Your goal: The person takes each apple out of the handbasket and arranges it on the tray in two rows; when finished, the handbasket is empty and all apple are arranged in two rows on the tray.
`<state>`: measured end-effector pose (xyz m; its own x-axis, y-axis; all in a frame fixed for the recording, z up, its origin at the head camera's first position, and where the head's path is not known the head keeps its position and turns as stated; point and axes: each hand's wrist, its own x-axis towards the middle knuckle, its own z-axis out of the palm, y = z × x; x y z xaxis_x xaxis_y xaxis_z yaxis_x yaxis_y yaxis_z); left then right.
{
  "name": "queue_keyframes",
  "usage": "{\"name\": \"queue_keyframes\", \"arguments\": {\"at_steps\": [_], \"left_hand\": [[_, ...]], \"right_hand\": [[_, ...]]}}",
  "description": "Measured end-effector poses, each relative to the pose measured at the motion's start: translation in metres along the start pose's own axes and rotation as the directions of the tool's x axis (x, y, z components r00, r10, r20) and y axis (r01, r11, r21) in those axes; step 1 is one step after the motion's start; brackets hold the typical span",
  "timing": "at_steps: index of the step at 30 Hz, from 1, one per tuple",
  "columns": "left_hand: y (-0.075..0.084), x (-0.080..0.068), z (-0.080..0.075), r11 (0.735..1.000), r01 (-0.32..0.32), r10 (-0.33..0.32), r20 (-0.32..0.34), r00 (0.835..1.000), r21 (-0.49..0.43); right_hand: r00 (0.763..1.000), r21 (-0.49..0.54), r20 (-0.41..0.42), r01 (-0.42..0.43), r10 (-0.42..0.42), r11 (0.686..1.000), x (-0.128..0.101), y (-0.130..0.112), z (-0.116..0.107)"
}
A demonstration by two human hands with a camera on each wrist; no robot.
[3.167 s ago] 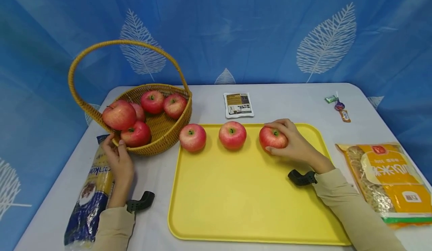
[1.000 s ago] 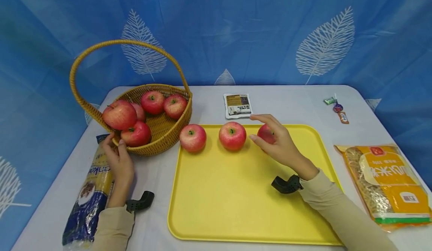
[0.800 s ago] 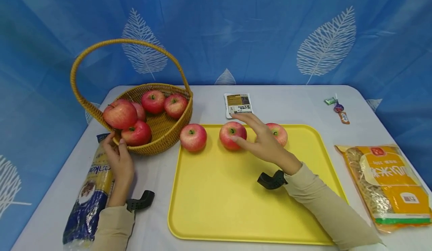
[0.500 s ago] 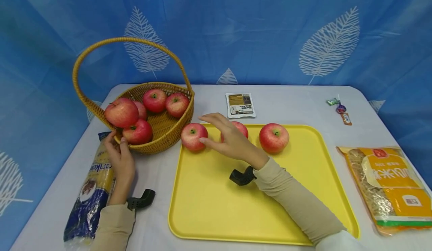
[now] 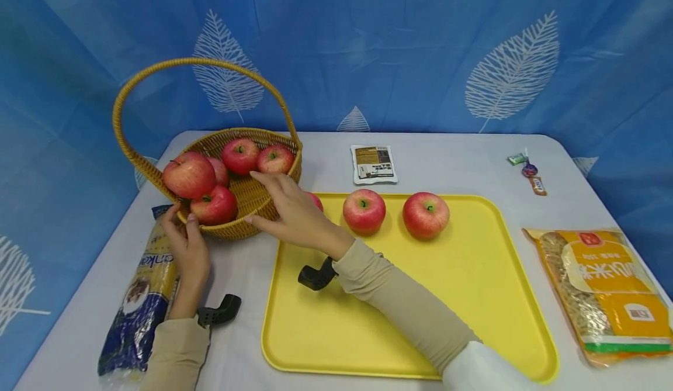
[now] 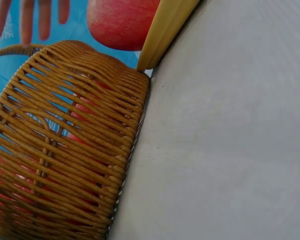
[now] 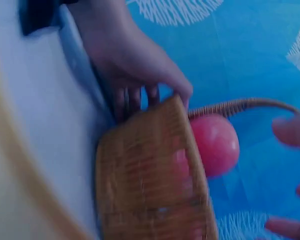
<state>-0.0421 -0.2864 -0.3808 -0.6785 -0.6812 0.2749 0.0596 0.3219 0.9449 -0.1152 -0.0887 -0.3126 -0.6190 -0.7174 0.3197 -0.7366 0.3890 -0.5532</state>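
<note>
Your right hand (image 5: 291, 213) hovers at the near rim of the wicker basket (image 5: 252, 213), fingers spread and relaxed, its grip holding nothing. It partly hides one apple (image 5: 315, 201) lying just right of the basket, at the left end of the yellow tray (image 5: 399, 321). Two more apples (image 5: 364, 211) sit farther right of the basket along the tray's far edge. Your left hand (image 5: 184, 245) rests at the basket's near left rim, fingertips curled against the weave; you cannot tell from these views whether that grip truly pinches it. Five apples lie inside the basket (image 5: 188, 175). A noodle packet (image 5: 142, 309) lies on the tabletop (image 5: 452, 157) below the basket, under your left wrist.
</note>
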Motion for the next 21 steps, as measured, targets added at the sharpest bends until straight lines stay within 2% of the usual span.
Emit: {"name": "queue_keyframes", "arguments": {"at_steps": [4, 8, 13, 18, 21], "left_hand": [[0.000, 0.002, -0.001, 1.000, 0.000, 0.000, -0.002, 1.000, 0.003], [-0.003, 0.004, -0.001, 1.000, 0.002, -0.002, -0.003, 1.000, 0.012], [0.009, 0.000, -0.003, 1.000, 0.012, -0.012, -0.003, 1.000, 0.015], [0.029, -0.008, -0.001, 0.999, 0.029, -0.029, 0.015, 0.999, 0.014], [0.034, -0.009, -0.001, 0.999, 0.028, -0.029, 0.016, 0.999, 0.023]], "right_hand": [[0.999, -0.084, -0.034, -0.027, 0.025, 0.996, 0.019, -0.016, 0.007], [0.997, -0.099, -0.052, -0.056, 0.051, 0.994, 0.039, -0.024, 0.014], [0.996, -0.046, -0.058, -0.071, 0.068, 0.996, 0.058, -0.029, 0.025], [0.986, 0.079, -0.074, -0.143, 0.149, 0.987, 0.070, -0.031, 0.034], [0.978, 0.109, -0.100, -0.174, 0.185, 0.979, 0.076, -0.032, 0.040]]}}
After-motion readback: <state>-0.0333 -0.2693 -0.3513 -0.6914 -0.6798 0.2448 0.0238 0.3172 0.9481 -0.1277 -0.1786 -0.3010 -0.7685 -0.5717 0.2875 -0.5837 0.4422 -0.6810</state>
